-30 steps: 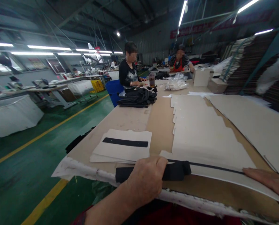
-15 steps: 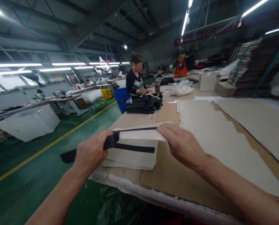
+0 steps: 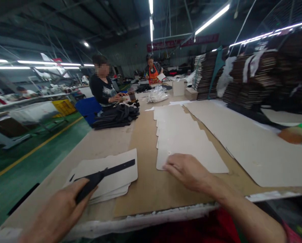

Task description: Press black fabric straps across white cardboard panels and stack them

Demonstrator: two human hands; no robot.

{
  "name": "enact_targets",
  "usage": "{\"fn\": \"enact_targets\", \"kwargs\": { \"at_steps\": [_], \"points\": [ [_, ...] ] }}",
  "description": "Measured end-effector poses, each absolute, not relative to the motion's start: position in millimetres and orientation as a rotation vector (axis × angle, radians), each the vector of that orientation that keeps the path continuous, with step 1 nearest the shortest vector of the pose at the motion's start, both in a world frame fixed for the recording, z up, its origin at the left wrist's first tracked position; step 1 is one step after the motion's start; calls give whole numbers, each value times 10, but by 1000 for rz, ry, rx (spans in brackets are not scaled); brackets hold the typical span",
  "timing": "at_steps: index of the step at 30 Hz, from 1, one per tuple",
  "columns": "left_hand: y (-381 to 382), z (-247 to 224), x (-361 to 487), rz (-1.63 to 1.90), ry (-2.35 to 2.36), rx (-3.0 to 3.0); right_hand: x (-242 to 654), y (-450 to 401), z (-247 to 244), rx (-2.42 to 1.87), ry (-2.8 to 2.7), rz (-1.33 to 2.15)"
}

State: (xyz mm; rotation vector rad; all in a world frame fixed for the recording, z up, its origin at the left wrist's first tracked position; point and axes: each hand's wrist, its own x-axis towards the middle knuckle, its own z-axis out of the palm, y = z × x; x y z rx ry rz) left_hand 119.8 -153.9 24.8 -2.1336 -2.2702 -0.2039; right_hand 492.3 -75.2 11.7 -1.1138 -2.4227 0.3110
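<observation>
My left hand (image 3: 62, 206) is closed around a folded bundle of black fabric strips (image 3: 90, 185) above the near-left part of the table. Under and beyond it lies a small stack of pale boards (image 3: 120, 175), its top one crossed by a black strip (image 3: 123, 164). My right hand (image 3: 189, 170) has its fingers curled together at the near-left corner of a row of overlapping pale boards (image 3: 183, 135). The fingertips touch that corner; whether they pinch the board cannot be made out.
A pile of black fabric pieces (image 3: 115, 116) lies at the far left, before a seated person (image 3: 102, 84). Larger boards (image 3: 242, 141) cover the right side. Tall stacks of boards (image 3: 206, 77) stand behind. At the right edge is another person's blurred hand (image 3: 293, 134).
The board both hands held with a black strip now lies on the small stack. My right hand has moved to the overlapping boards; my left keeps the black strips. The view has turned right.
</observation>
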Motion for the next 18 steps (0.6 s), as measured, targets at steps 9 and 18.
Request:
{"fn": "enact_targets", "kwargs": {
  "at_steps": [9, 18],
  "points": [
    [-961, -91, 3114, 115, -2053, -2478, 6270, -943, -891, -1749, -2069, -464],
    [-1288, -226, 3094, 299, -1988, -2469, 6179, -1352, -1121, -1613, -2013, -488]
  ]
}}
